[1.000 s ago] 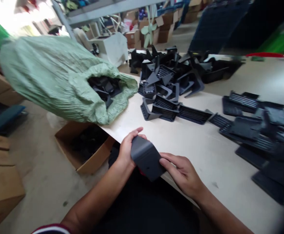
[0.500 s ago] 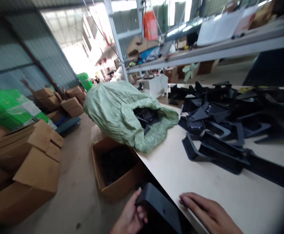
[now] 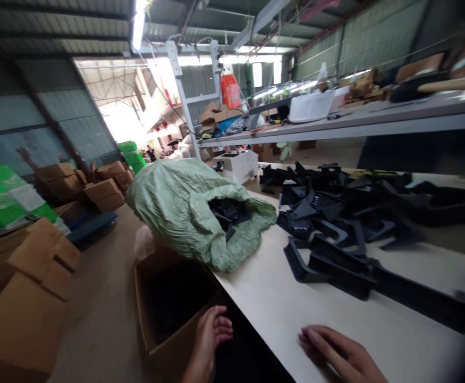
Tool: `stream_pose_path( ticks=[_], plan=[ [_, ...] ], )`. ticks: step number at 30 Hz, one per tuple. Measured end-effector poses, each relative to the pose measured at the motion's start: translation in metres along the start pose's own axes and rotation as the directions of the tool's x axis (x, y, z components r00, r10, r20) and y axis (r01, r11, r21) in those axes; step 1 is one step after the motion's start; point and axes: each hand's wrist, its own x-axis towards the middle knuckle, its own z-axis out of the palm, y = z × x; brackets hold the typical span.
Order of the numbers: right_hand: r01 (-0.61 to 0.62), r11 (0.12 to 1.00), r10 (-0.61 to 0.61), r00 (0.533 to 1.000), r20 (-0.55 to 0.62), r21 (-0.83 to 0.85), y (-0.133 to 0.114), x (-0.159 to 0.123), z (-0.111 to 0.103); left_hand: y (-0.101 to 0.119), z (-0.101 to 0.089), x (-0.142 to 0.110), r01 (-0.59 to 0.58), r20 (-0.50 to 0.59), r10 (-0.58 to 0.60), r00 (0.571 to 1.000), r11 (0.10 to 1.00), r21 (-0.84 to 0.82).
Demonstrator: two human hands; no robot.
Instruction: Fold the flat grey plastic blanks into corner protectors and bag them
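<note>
My left hand (image 3: 213, 334) hangs beside the table edge, near the rim of a cardboard box (image 3: 142, 308). Its fingers are loosely bent and apart, and nothing shows in them. My right hand (image 3: 338, 348) is low over the white tabletop (image 3: 252, 303), fingers relaxed and slightly curled, holding nothing visible. Ahead of my hands, a green woven sack (image 3: 168, 197) lies with its mouth toward me, dark plastic parts (image 3: 229, 211) inside. To its right is a jumbled heap of black plastic parts (image 3: 331, 207). The contents of the box are too dark to make out.
Above the table runs a long shelf (image 3: 336, 126) carrying a white tub (image 3: 310, 108) and tools. Opened cardboard cartons (image 3: 25, 314) stand on the floor at left, with green-wrapped packages (image 3: 5, 197) behind them. A blue flat platform (image 3: 92, 226) lies farther back.
The black plastic part that was in my left hand is out of sight, and that hand is now free. My right hand has come off the table edge. The view has tilted upward.
</note>
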Motion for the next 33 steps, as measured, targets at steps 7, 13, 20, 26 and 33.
stream_pose_path(
  ticks=[7, 13, 20, 26, 33],
  plan=[
    [0.119, 0.992, -0.122, 0.981, -0.152, -0.03, -0.021, -0.002, 0.022, 0.04, 0.054, -0.011, -0.253, 0.277, 0.163, 0.947, 0.909, 0.332],
    [0.136, 0.99, -0.127, 0.973, -0.191, 0.033, -0.024, -0.004, 0.02, 0.059, 0.121, 0.015, -0.288, 0.426, 0.086, 0.9, 0.853, 0.436],
    [0.153, 0.98, -0.125, 0.971, -0.206, 0.126, -0.018, -0.002, 0.018, 0.041, 0.176, 0.02, -0.406, 0.56, 0.061, 0.826, 0.754, 0.517],
    [0.146, 0.98, -0.118, 0.974, -0.193, 0.137, -0.016, 0.0, 0.019, 0.039, 0.198, 0.032, -0.569, 0.647, 0.096, 0.756, 0.584, 0.579],
    [0.136, 0.985, -0.113, 0.974, -0.199, 0.105, -0.016, 0.001, 0.02, 0.066, 0.232, 0.088, -0.699, 0.705, 0.149, 0.693, 0.377, 0.608]
  ],
)
